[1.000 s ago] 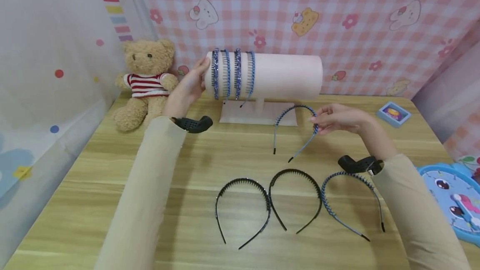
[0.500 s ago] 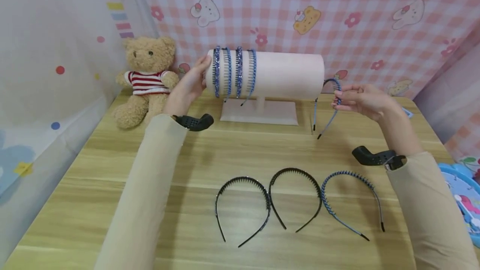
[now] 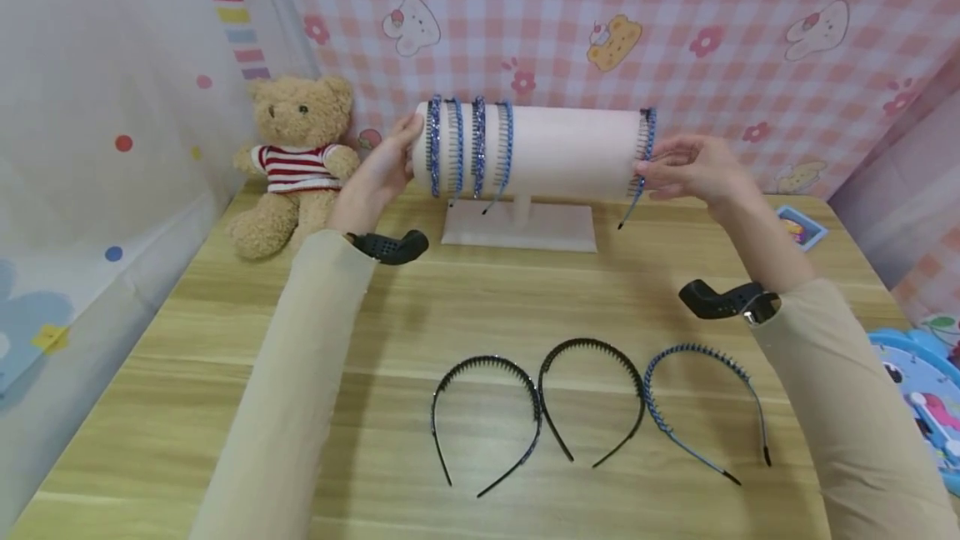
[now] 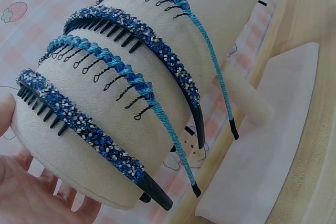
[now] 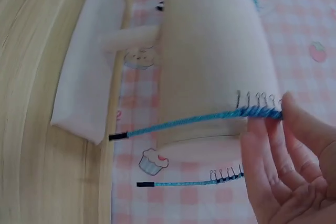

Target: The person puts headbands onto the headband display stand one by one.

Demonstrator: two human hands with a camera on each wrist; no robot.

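Note:
A pale cylindrical headband stand (image 3: 573, 148) lies sideways on its post and flat base. My left hand (image 3: 381, 161) grips its left end; in the left wrist view the thumb shows at one side and the fingers (image 4: 37, 192) below. Close to that hand, two sparkly navy headbands (image 4: 79, 124) alternate with two blue braided ones (image 4: 123, 74) round the cylinder. At the opposite end my right hand (image 3: 693, 167) pinches another blue braided headband (image 5: 194, 120) between thumb and fingertips. One of its legs runs in front of the cylinder's end, the other shows beyond the rim.
On the wooden table in front lie two dark toothed headbands (image 3: 487, 358) (image 3: 592, 342) and a blue braided one (image 3: 652, 407). A teddy bear (image 3: 300, 157) sits at the left. A small blue frame (image 3: 813, 232) and a blue toy clock (image 3: 911, 365) are at the right.
My right hand has carried the blue headband rightward past the cylinder's end, then back left and up, so it now overlaps that end. The left hand keeps its grip.

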